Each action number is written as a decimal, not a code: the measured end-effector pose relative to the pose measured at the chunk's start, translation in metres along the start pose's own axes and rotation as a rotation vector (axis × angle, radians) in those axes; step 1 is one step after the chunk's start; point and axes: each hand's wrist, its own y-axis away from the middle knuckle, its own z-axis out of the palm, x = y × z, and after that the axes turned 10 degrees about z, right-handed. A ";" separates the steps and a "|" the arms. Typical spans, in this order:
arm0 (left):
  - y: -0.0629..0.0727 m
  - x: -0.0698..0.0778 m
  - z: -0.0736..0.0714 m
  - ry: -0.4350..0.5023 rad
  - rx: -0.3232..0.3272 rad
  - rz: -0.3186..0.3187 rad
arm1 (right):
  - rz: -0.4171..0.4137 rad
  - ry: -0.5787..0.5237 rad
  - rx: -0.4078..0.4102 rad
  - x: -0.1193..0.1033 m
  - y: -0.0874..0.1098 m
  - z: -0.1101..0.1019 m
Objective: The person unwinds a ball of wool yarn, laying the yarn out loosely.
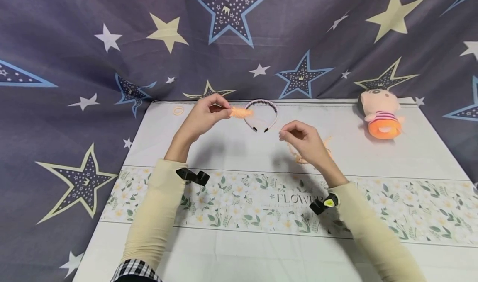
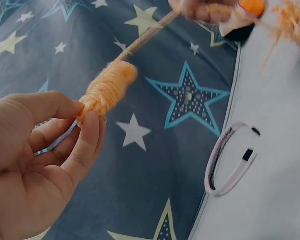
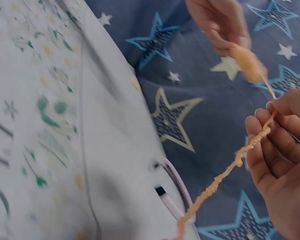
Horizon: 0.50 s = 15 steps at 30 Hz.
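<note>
A small wound bundle of orange yarn [image 1: 240, 112] is held at one end by my left hand [image 1: 205, 118], pinched between thumb and fingers. From its other end a taut strand [image 2: 149, 36] runs across to my right hand [image 1: 304, 141], which pinches it between thumb and fingertips. Below the right hand the yarn continues as a kinked, curly length [image 3: 240, 155], seen in the right wrist view. More loose yarn [image 1: 300, 160] shows behind the right hand in the head view, partly hidden by it. Both hands are raised over the table.
A pale headband [image 1: 261, 101] with dark tips lies at the table's back edge, between the hands in the head view. A thin orange ring [image 1: 174, 112] lies back left. A plush toy [image 1: 381, 108] lies at the back right. Star-printed cloth [image 1: 239, 66] hangs behind the table [image 1: 239, 249].
</note>
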 end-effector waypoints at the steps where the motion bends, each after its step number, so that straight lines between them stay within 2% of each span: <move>1: 0.000 0.000 -0.001 -0.019 0.000 -0.002 | -0.005 -0.007 0.006 -0.002 0.002 -0.005; 6: -0.002 0.000 0.000 -0.031 -0.006 0.003 | -0.049 -0.017 0.062 0.010 0.000 -0.027; 12: -0.001 -0.002 -0.003 0.076 0.019 0.000 | -0.064 -0.020 0.143 0.016 0.002 -0.048; 15: 0.000 -0.005 -0.006 0.089 0.049 0.003 | -0.056 -0.034 0.175 0.018 0.006 -0.058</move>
